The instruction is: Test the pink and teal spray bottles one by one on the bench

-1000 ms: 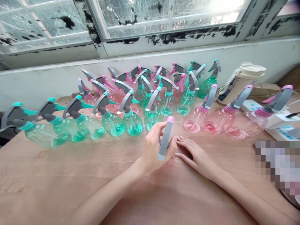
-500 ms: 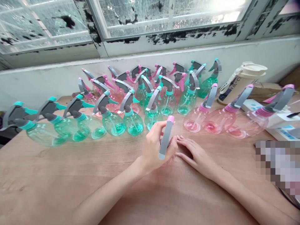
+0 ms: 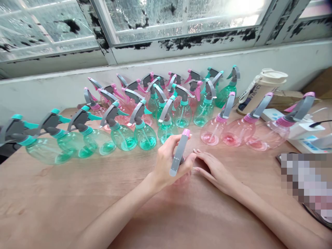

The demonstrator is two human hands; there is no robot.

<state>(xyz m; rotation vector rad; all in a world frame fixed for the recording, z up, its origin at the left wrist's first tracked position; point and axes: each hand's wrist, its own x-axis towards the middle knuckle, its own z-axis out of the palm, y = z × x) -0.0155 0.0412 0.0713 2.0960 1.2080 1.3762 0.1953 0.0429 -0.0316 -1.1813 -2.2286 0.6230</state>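
My left hand (image 3: 168,162) is closed around the neck of a pink spray bottle (image 3: 183,178) standing on the wooden table (image 3: 64,193). Its grey trigger head with a pink nozzle (image 3: 178,152) sticks up between my fingers. My right hand (image 3: 214,169) lies just right of the bottle, fingers stretched out flat on the table, fingertips touching the bottle's side. The bottle's body is mostly hidden behind my left hand.
Several green and pink spray bottles (image 3: 145,133) stand in rows behind my hands, up to the wall. Three pink ones (image 3: 241,129) line up at the right. A beige lidded cup (image 3: 261,88), a white power strip (image 3: 298,133) and a blurred patch sit at the right.
The view has shifted slightly, so everything sits a little further left. My hands keep the same hold on the pink bottle.
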